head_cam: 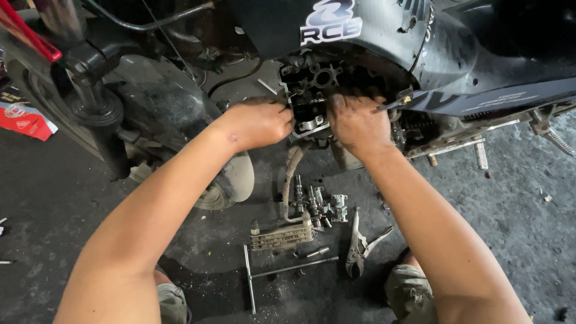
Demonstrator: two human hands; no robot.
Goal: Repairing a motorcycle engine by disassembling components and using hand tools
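Oil-stained concrete floor (pixel 516 216) lies under a black motorcycle (pixel 480 54) whose engine is opened, and the person kneels before it. Both hands are on the exposed cylinder head (pixel 312 99), which sits in the frame opening under the dark body panel, between the front wheel (pixel 180 120) and the footrest side. The left hand (pixel 258 124) is curled with its fingers pressed to the left edge of the head, and the right hand (pixel 355 123) is closed over its right edge; how tight each grip is I cannot tell. I judge this head to be a heavy, stiff metal casting, probably greasy and slippery, so it is better held by both outer sides. On the floor near the knees lie locking pliers (pixel 362 245), a T-handle wrench (pixel 282 271), a finned metal part (pixel 282 236) and small shafts (pixel 318 207)
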